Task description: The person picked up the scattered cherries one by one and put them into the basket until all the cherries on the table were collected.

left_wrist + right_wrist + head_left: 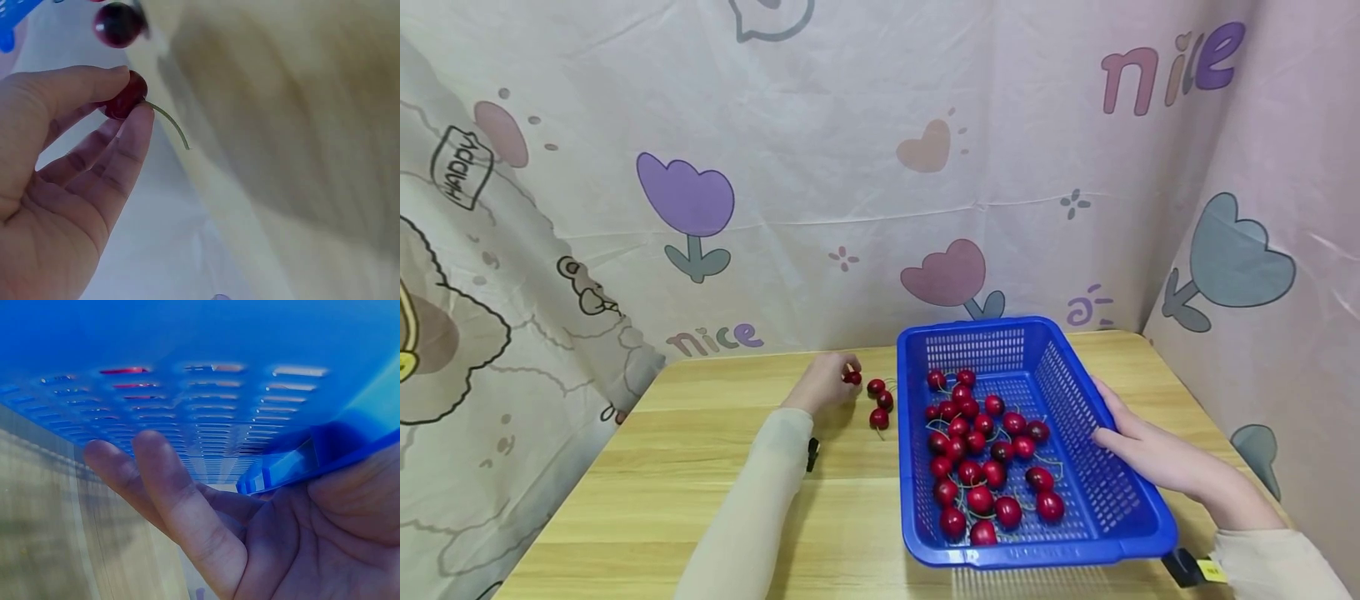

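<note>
Near the back of the table, my left hand (824, 385) pinches a dark red cherry (129, 95) between thumb and fingertips; its curved green stem (172, 119) sticks out free. Just right of that hand lie loose cherries (879, 419) on the wood. A blue plastic basket (1037, 552) with slotted walls holds many cherries (980, 500), mostly toward its left side. On the basket's right side, my right hand (1157, 450) grips the rim, thumb over the top edge. In the right wrist view its fingers (169, 475) lie along the outside of the slotted wall.
The wooden table (685, 467) is light-coloured. Behind it and at both sides hangs a pale printed cloth (820, 167) with tulips and lettering, close to the table's back edge. The basket takes up much of the table's right half.
</note>
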Tool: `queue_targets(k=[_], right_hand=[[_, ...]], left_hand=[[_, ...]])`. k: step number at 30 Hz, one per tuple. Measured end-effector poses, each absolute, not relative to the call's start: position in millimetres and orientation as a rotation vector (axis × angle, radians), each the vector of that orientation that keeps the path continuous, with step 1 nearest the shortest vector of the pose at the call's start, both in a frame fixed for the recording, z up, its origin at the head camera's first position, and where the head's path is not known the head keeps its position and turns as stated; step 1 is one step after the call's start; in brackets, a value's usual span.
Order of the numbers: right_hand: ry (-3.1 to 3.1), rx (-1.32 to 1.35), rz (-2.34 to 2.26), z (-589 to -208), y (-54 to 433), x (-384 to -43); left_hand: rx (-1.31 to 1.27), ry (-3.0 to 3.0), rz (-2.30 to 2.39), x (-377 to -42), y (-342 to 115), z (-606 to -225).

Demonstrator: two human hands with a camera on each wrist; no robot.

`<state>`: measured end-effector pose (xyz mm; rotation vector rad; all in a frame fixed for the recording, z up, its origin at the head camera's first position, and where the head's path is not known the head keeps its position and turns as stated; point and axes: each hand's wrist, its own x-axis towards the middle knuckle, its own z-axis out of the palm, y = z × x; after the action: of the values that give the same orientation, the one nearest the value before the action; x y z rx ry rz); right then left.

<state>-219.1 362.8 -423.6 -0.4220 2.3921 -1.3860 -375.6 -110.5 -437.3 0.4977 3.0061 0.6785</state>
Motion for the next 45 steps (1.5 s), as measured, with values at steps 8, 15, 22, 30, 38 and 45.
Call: queue_targets(k=[8,15,22,30,38,45], right_hand=[[2.390,-0.419,-1.392,-424,363,-219],[2.390,-0.431,-1.398,-425,363,-219],[2.387,-0.458,-1.407,-425,363,-220],[2.367,-0.460,-1.419,-424,363,-220],[2.370,-0.448,-1.425,-425,362,-220],[2.372,-0.430,-1.429,-425,362,-218]], left_hand=[[0.634,3.038,0.774,-373,-98,-409],[0.789,3.084,0.794,-357,-66,-373],[0.922,3.047,0.778,-339,-26,-352],[1.104,2.959,0.565,-338,10,-348],[1.199,2.903,0.390,-344,40,-351],[1.156,2.859,0.420,-345,50,-352]])
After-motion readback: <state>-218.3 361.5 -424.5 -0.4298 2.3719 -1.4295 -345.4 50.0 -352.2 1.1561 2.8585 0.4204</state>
